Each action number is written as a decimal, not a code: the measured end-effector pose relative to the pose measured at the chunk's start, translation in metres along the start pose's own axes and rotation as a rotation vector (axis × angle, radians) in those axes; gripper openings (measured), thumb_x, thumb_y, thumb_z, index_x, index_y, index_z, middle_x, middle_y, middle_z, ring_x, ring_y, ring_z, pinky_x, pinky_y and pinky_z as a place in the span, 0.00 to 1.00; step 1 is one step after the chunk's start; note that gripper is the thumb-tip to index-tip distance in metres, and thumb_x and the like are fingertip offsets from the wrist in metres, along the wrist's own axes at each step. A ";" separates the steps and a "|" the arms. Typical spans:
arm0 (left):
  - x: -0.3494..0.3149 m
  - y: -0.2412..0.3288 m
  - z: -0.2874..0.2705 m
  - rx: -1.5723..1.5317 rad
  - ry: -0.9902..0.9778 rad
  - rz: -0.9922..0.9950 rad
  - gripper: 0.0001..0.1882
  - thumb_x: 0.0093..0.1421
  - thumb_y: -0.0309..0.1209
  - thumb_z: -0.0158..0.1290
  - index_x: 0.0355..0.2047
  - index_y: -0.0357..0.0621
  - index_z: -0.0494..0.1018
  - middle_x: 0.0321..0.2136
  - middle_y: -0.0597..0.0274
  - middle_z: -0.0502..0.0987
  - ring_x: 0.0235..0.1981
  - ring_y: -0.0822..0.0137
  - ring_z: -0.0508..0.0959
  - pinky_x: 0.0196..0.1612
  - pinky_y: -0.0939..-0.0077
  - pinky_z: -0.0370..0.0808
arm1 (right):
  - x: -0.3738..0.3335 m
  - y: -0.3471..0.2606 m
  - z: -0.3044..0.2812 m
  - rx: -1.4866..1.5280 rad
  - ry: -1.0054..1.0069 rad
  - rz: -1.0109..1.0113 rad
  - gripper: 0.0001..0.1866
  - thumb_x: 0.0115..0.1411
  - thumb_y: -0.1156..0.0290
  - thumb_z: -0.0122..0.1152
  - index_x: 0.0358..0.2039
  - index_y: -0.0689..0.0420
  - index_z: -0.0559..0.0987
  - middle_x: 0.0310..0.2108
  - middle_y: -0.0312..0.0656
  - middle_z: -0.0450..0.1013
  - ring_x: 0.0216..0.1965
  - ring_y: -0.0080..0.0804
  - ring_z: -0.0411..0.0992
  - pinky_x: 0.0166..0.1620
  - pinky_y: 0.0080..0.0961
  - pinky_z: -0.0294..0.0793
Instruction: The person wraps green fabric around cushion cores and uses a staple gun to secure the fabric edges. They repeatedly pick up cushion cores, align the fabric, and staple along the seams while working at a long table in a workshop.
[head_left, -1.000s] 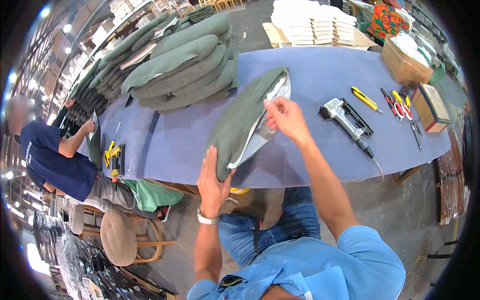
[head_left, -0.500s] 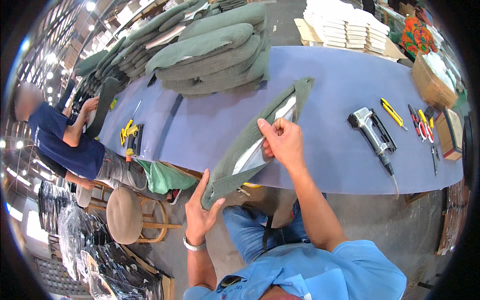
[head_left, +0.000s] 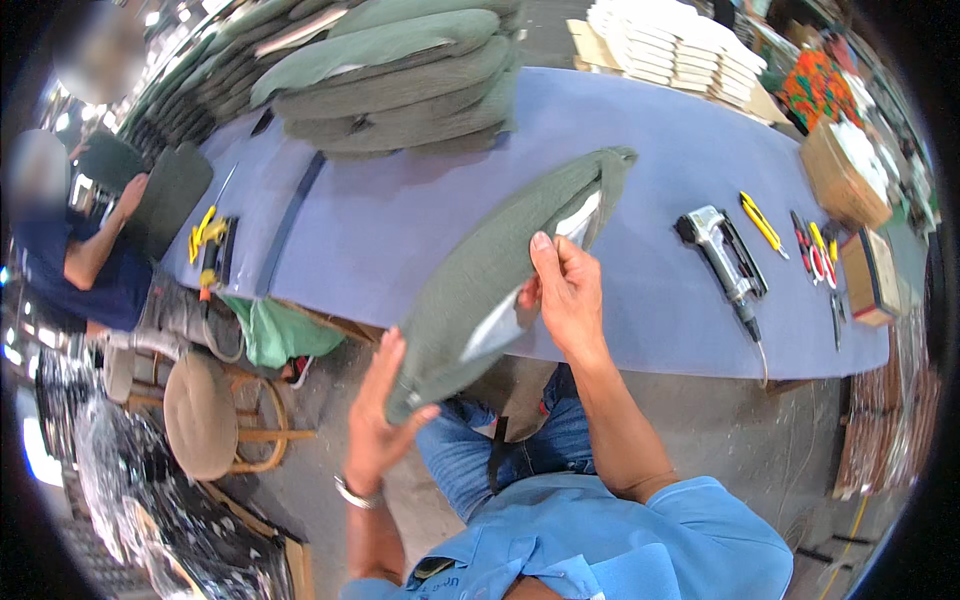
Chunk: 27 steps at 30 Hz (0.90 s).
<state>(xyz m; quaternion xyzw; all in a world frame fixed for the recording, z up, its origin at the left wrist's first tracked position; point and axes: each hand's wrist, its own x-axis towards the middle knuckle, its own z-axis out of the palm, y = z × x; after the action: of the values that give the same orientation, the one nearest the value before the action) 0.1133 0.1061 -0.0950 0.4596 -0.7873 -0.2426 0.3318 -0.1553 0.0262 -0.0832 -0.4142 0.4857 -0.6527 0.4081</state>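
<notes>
A dark green fabric-covered seat cushion [head_left: 490,255] is held tilted over the near edge of the table, its lower end toward me. White lining shows in the opening along its right side. My left hand [head_left: 375,415] cradles the lower end between the thumb and straight fingers. At the middle of the opening, my right hand [head_left: 570,290] pinches the cover's edge between thumb and curled fingers. The fingertips of that hand are partly hidden behind the fabric.
Green cushions [head_left: 400,90] are stacked at the table's back. On the right lie a staple gun [head_left: 725,260] with a hose, a yellow cutter [head_left: 763,225], scissors [head_left: 818,262] and boxes [head_left: 845,175]. A co-worker [head_left: 85,240] handles a green panel at left, near a round stool [head_left: 200,415].
The cushion has turned so that more of its green face shows and less white lining. Both hands keep their hold. The whole view has shifted slightly, and the co-worker's panel has changed position.
</notes>
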 end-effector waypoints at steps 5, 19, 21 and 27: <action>0.073 -0.026 -0.075 -0.585 -0.231 -0.084 0.60 0.58 0.72 0.52 0.75 0.37 0.51 0.76 0.49 0.50 0.77 0.53 0.48 0.75 0.51 0.45 | 0.020 0.001 0.046 0.198 -0.027 -0.033 0.23 0.75 0.60 0.53 0.23 0.57 0.69 0.18 0.34 0.70 0.18 0.17 0.70 0.22 0.20 0.70; 0.270 -0.054 -0.010 -0.903 -0.656 -0.688 0.29 0.75 0.54 0.43 0.55 0.40 0.77 0.39 0.64 0.83 0.35 0.73 0.82 0.45 0.73 0.82 | 0.068 0.015 0.089 0.231 -0.035 -0.141 0.21 0.75 0.64 0.51 0.22 0.58 0.71 0.14 0.34 0.68 0.16 0.19 0.67 0.21 0.23 0.65; 0.269 -0.019 -0.015 -0.865 -0.588 -0.734 0.29 0.75 0.54 0.43 0.58 0.41 0.75 0.42 0.63 0.83 0.38 0.74 0.82 0.47 0.73 0.82 | 0.071 0.025 0.094 0.144 0.098 -0.283 0.21 0.75 0.64 0.51 0.22 0.57 0.70 0.14 0.35 0.68 0.16 0.20 0.67 0.21 0.23 0.65; 0.287 0.004 -0.007 -0.636 -0.750 -0.507 0.34 0.75 0.54 0.41 0.71 0.44 0.64 0.64 0.61 0.71 0.61 0.71 0.70 0.67 0.72 0.66 | 0.055 0.000 0.080 0.317 0.138 -0.188 0.20 0.76 0.64 0.50 0.24 0.57 0.70 0.17 0.32 0.67 0.18 0.17 0.65 0.21 0.20 0.64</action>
<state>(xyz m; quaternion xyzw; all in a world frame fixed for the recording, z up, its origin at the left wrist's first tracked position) 0.0133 -0.1468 -0.0018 0.3942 -0.6039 -0.6879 0.0825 -0.0984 -0.0490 -0.0608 -0.3426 0.3627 -0.7832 0.3711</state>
